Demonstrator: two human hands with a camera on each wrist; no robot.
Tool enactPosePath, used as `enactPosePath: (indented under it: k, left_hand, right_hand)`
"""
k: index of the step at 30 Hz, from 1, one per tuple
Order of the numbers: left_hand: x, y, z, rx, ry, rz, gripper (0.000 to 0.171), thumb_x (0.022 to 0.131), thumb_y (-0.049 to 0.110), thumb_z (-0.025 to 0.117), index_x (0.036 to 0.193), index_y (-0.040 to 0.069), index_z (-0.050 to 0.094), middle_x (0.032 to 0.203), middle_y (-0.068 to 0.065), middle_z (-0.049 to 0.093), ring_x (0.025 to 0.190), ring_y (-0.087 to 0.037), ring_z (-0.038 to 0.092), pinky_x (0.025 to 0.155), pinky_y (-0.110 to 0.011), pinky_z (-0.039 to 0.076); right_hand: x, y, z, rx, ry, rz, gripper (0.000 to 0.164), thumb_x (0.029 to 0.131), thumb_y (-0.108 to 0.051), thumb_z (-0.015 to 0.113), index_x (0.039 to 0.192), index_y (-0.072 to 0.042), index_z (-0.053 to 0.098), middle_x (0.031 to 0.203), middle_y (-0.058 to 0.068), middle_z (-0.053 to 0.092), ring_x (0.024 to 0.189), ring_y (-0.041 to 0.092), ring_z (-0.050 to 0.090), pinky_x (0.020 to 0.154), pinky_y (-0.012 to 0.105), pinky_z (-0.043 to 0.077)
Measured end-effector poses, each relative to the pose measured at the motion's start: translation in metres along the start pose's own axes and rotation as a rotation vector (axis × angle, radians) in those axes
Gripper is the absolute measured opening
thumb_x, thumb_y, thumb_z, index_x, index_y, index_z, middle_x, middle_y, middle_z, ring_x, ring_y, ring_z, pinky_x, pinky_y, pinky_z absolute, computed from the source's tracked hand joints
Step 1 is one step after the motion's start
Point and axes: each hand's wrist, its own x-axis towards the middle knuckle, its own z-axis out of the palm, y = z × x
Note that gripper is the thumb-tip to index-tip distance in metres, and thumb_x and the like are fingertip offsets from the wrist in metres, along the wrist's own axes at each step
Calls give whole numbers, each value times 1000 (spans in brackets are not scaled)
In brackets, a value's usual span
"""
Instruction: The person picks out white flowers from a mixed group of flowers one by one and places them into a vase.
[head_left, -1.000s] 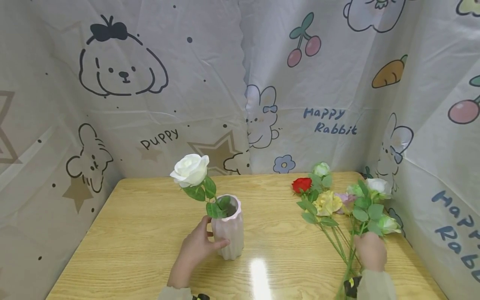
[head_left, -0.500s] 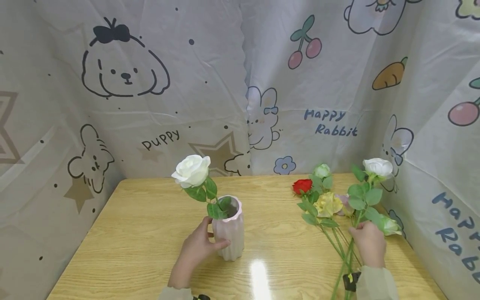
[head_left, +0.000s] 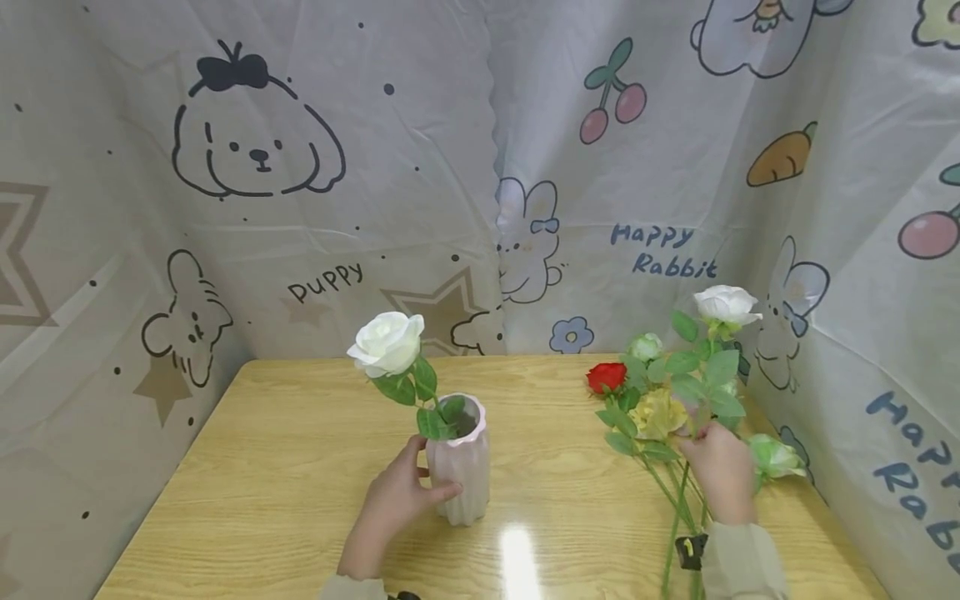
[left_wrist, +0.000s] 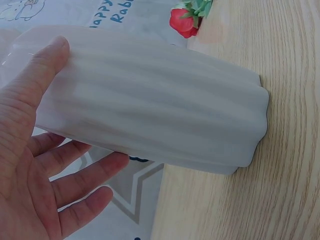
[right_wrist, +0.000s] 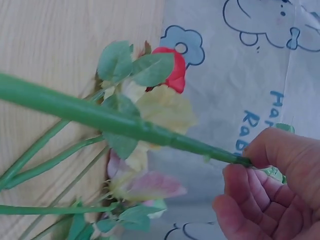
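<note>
My left hand holds a pale ribbed vase that stands on the table, thumb on the near side and fingers at the far side. A white rose leans left out of its mouth. At the right, my right hand pinches the green stem of a second white rose between thumb and fingers. That bloom is raised above the other flowers, its leaves overlapping them in the head view. In the left wrist view, the vase lies between thumb and fingers.
Several artificial flowers lie at the right: a red rose, a yellow bloom, a pink one, a pale green bud and a green-white bloom. Printed curtains border the wooden table.
My right hand has lifted the second white rose up and leftward from among the flowers lying at the right. The left hand stays at the vase.
</note>
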Motion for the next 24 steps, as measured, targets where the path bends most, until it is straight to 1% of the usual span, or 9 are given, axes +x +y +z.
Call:
enactPosePath:
  k: [2, 5, 8, 10, 12, 15, 18, 20, 24]
  left_hand:
    - [0, 0, 0, 3, 3, -2, 86, 64, 55, 69, 133, 16, 33, 131, -10, 49, 96, -22, 60, 74, -45, 51]
    - [0, 1, 0, 0, 2, -3, 86, 64, 55, 69, 133, 16, 33, 131, -10, 49, 96, -23, 60, 74, -45, 51]
    - [0, 1, 0, 1, 3, -3, 86, 64, 55, 69, 132, 16, 33, 131, -10, 49, 96, -23, 60, 74, -45, 51]
    - [1, 1, 0, 1, 2, -1, 86, 64, 55, 69, 132, 16, 34, 131, -10, 49, 96, -23, 60, 74, -45, 51]
    - [1, 0, 0, 2, 3, -2, 86, 64, 54, 69, 132, 15, 34, 131, -10, 49, 97, -23, 60, 74, -45, 51]
    - [1, 0, 0, 1, 5, -3, 86, 64, 54, 69, 132, 15, 34, 131, -10, 49, 97, -23, 60, 74, -45, 51]
    - [1, 0, 0, -3, 6, -6, 87, 64, 54, 69, 133, 16, 33, 131, -10, 49, 97, -23, 60, 75, -46, 51]
    - [1, -1, 0, -4, 5, -6, 87, 64, 54, 69, 133, 16, 33, 132, -10, 49, 97, -23, 60, 74, -45, 51]
    - [1, -1, 1, -5, -2, -3, 87, 64, 54, 69, 133, 16, 33, 132, -10, 48, 97, -23, 60, 75, -46, 51]
  right_hand:
    - [1, -5, 1, -3, 17, -21, 30, 82, -15, 53, 62, -10, 31, 48, -3, 26, 41, 10, 24, 38, 23, 23]
    - [2, -12, 0, -18, 11, -22, 21, 81, -13, 50, 66, -8, 35, 49, -1, 31, 42, 12, 28, 38, 24, 24]
    - [4, -16, 0, -25, -26, -5, 13, 81, -13, 49, 78, -1, 47, 57, 9, 49, 46, 15, 40, 40, 28, 32]
    - [5, -20, -1, -32, -52, 4, 19, 81, -15, 51, 86, 3, 51, 68, 17, 59, 51, 18, 47, 43, 32, 38]
    - [5, -23, -1, -32, -59, 0, 24, 80, -17, 54, 91, 5, 53, 78, 21, 63, 55, 21, 52, 45, 36, 43]
    - [6, -29, -1, -36, -37, -20, 24, 79, -17, 56, 89, 4, 55, 71, 17, 62, 54, 21, 52, 47, 38, 44]
    - [7, -36, 0, -22, -7, -37, 17, 77, -14, 53, 83, 2, 54, 60, 10, 56, 52, 19, 46, 46, 36, 41]
    - [7, -41, -1, -7, 0, -37, 16, 77, -13, 52, 83, 1, 53, 62, 9, 56, 52, 19, 46, 45, 35, 40]
    - [7, -52, -4, -9, 17, -55, 20, 76, -13, 49, 87, 4, 55, 73, 17, 62, 54, 20, 50, 46, 36, 43]
